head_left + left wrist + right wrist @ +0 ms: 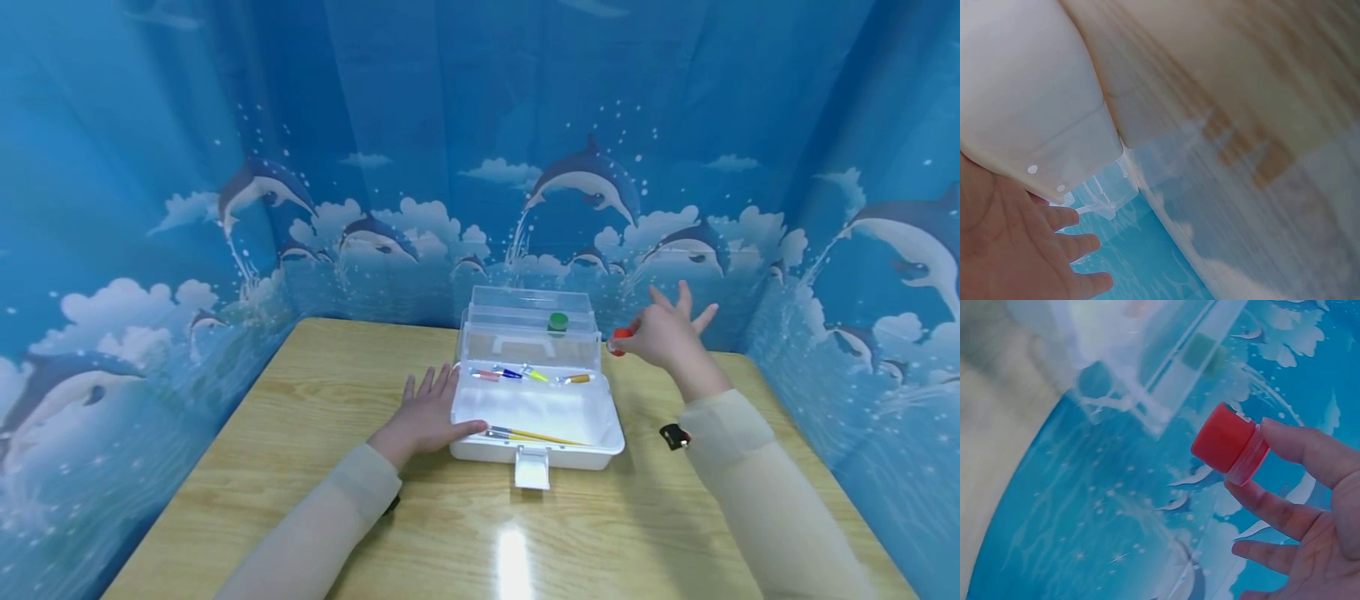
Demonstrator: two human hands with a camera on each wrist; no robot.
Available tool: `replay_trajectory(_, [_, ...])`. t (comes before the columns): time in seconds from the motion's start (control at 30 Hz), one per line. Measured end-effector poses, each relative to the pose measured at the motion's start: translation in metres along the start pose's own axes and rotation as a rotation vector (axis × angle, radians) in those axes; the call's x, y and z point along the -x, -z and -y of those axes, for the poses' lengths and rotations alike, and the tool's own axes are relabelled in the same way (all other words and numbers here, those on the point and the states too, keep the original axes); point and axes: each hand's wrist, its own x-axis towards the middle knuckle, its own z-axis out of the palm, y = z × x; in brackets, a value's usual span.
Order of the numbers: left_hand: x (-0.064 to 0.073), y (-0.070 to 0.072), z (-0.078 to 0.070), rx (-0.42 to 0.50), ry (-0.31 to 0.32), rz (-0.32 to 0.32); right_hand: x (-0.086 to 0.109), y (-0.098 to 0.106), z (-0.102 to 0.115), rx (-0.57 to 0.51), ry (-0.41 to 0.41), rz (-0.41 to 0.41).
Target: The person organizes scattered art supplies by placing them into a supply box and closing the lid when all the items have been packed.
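My right hand (667,333) pinches a small red jar (1225,440) between thumb and index finger, its other fingers spread. It holds the jar in the air at the right of an open white plastic case (611,425). At the case's left side, my left hand (427,417) lies with its fingers straight, the thumb over the front left rim. In the left wrist view that hand (1016,244) is against the case's white wall (1035,94). A green-topped jar (557,323) sits at the raised clear lid part, on the right.
Inside the case lie several short coloured tools (536,374) along the back and yellow-handled brushes (543,436) along the front. The front latch (532,468) hangs down. A wooden table (337,367) carries the case; a blue dolphin curtain (420,167) closes in behind and at both sides.
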Motion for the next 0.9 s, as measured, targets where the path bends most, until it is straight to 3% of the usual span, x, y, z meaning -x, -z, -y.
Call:
replay_trajectory(0.43, [0.002, 0.0, -0.002, 0.001, -0.001, -0.003, -0.016, 0.013, 0.045, -0.07, 0.051, -0.07])
replay_trajectory(0.7, [0.002, 0.0, -0.002, -0.007, -0.011, -0.001, -0.026, 0.005, 0.063, -0.121, 0.077, -0.098])
replay_trajectory(0.9, [0.003, 0.001, -0.002, -0.006, 0.002, -0.006, -0.038, -0.016, 0.08, -0.172, 0.109, -0.153])
